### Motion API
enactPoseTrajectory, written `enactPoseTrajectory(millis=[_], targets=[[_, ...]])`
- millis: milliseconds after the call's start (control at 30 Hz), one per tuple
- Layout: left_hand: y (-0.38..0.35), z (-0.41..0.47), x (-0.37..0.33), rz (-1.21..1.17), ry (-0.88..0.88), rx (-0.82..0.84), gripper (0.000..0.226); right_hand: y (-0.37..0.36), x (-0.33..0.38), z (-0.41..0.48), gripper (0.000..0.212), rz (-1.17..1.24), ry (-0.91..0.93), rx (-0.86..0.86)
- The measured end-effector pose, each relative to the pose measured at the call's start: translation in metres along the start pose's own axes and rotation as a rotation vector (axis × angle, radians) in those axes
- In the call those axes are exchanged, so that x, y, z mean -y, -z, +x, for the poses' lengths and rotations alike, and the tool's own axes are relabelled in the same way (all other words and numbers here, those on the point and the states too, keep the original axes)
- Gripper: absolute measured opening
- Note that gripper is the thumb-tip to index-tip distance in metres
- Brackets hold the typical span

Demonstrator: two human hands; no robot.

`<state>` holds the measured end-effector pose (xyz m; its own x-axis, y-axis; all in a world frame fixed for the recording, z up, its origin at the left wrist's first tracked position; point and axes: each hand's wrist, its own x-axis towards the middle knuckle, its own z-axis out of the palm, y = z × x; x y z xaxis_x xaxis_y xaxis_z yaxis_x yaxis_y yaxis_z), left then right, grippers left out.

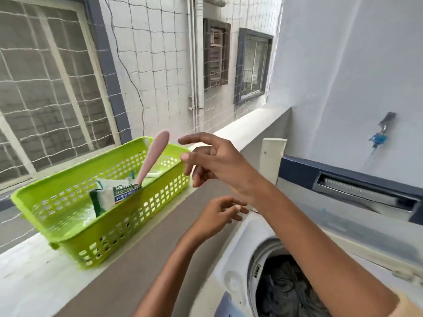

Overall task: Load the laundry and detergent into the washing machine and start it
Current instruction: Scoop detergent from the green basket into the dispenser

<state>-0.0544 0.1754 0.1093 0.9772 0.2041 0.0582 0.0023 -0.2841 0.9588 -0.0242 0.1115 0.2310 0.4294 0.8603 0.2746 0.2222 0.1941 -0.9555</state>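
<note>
Head view: both hands, left hand (219, 213) and right hand (212, 161), are empty with fingers spread beside the perforated green plastic basket (68, 225) on the ledge (27, 277). It holds a white-green detergent packet (109, 193) and pink plastic spoon (153, 154). Dark laundry (286, 291) fills the white top-loading washing machine (235, 255).

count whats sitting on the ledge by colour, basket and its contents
Green: 1, the perforated lime-green plastic basket
Pink: 1, the pale pink plastic scoop standing in it
White and green: 1, the opened detergent packet
Total: 3
</note>
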Motion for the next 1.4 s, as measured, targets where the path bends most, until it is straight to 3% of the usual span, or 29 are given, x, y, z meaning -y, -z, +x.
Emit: enactPoseTrajectory(millis=[133,367,500,600,700,833,1000,1133,1400], targets=[[-0.034,0.035,0.012,-0.076,0.049,0.126,0.017,0.072,-0.036,-0.057,0.011,-0.047,-0.155,-0.143],[-0.123,0.09,0.068,-0.183,0.415,0.352,0.019,0.202,-0.172,-0.191,0.014,0.104,-0.721,-0.927],[-0.176,0.106,0.1,-0.342,0.67,0.41,0.017,0.225,-0.239,-0.241,0.019,0.371,-0.901,-1.172],[-0.213,0.119,0.123,-0.539,0.768,0.285,0.018,0.226,-0.277,-0.251,0.016,0.599,-0.899,-1.269],[-0.246,0.132,0.136,-0.59,0.817,0.125,0.024,0.229,-0.298,-0.243,0.017,0.861,-0.755,-1.386],[-0.277,0.148,0.135,-0.72,0.912,0.059,0.046,0.236,-0.304,-0.231,0.017,1.089,-0.605,-1.455],[-0.296,0.158,0.14,-0.905,0.991,-0.021,0.026,0.243,-0.309,-0.23,0.034,1.121,-0.634,-1.459],[-0.3,0.158,0.15,-0.888,1.012,-0.053,0.03,0.242,-0.313,-0.229,0.025,1.146,-0.579,-1.468],[-0.299,0.156,0.159,-0.818,0.964,-0.046,0.057,0.238,-0.324,-0.231,0.034,1.046,-0.593,-1.476]])
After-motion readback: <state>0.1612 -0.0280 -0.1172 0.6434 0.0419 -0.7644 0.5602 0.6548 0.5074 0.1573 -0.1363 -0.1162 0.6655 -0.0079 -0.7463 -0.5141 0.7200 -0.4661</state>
